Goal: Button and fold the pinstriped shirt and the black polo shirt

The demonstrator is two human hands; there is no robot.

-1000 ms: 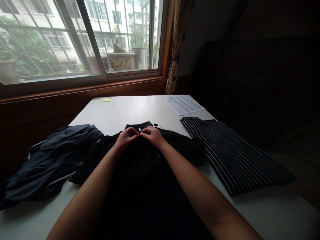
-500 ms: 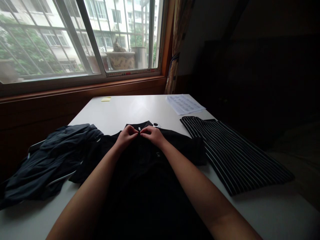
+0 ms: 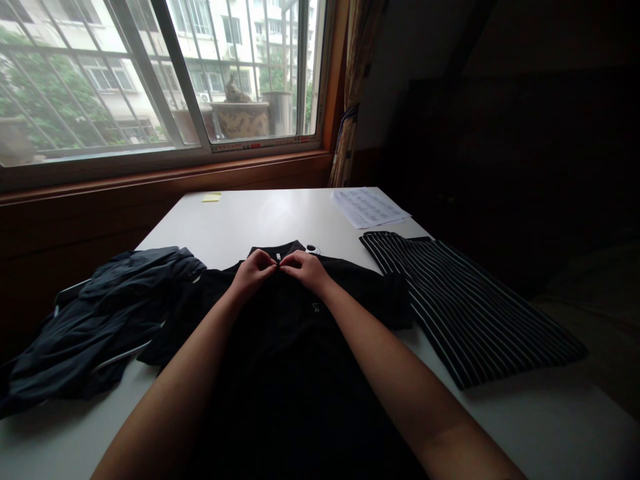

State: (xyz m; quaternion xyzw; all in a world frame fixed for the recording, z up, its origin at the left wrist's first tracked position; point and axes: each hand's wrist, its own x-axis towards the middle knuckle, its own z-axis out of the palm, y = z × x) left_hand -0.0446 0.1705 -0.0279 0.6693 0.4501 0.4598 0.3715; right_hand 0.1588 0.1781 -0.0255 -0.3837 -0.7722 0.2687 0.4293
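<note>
A black collared shirt (image 3: 295,373) lies flat on the white table (image 3: 260,220), collar towards the window. My left hand (image 3: 254,272) and my right hand (image 3: 306,269) meet just below the collar. Both hands have their fingers pinched together on the shirt's front placket. What lies between the fingertips is too small and dark to make out. A small white logo shows on the shirt's chest, just right of my right wrist.
A crumpled dark blue garment (image 3: 100,313) lies at the left. A folded black shirt with white stripes (image 3: 465,307) sits at the right. Printed papers (image 3: 367,207) and a yellow sticky note (image 3: 211,197) lie at the table's far side, under a barred window.
</note>
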